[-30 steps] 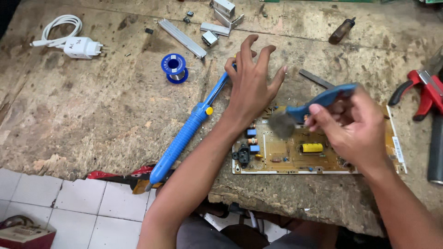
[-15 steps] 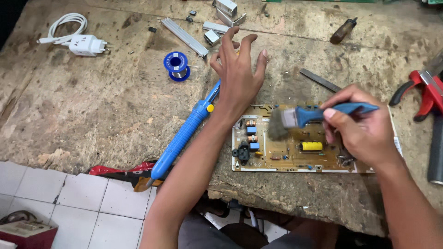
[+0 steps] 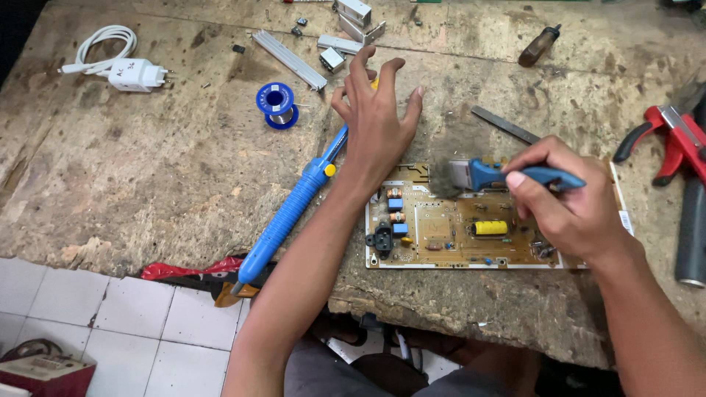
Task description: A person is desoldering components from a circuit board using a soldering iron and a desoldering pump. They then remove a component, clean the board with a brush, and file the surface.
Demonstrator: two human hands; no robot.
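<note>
Looking down at a worn, stained workbench (image 3: 147, 176). My right hand (image 3: 570, 209), at centre right of the frame, is closed around the blue handle of a small brush (image 3: 485, 175), held like a pen so the bristles, blurred, meet the top edge of a tan circuit board (image 3: 456, 235). The board lies flat at lower centre near the bench's front edge, components facing up. My left hand (image 3: 379, 121) is empty, fingers spread wide, its heel near the board's upper left corner, apparently to steady it. A blue soldering iron (image 3: 290, 209) lies diagonally just left of my left forearm. A blue solder spool (image 3: 277, 104) sits at upper centre-left, a white charger (image 3: 136, 73) at upper left, red-handled pliers (image 3: 673, 140) at far right.
</note>
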